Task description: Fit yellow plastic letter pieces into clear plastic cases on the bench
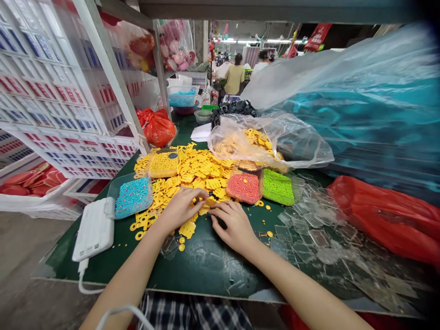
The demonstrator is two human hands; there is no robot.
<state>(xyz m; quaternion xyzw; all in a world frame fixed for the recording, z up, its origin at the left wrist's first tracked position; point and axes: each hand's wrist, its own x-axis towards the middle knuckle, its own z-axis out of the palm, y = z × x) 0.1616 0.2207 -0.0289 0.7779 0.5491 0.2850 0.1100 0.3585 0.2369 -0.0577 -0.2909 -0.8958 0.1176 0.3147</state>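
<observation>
My left hand [185, 206] is at the near edge of a heap of flat yellow plastic pieces [206, 169]. Its fingers are curled, and a yellow piece [204, 209] shows at the fingertips, partly hidden. Facing it from the right is my right hand [235, 224], palm down, with bent fingers reaching toward that piece and the thumb apart. Whether the right fingertips touch the piece is hard to make out. Around the heap stand clear trays of blue beads [132, 197], yellow beads [164, 164], red beads [243, 187] and green beads [277, 187].
A white power bank [94, 229] with a cable lies at left. Clear plastic squares [309, 229] cover the table's right side, beside a red bag [385, 215]. Behind are a bag of yellow pieces [254, 142] and a large blue-filled bag [364, 105]. White crates [68, 87] rise at left.
</observation>
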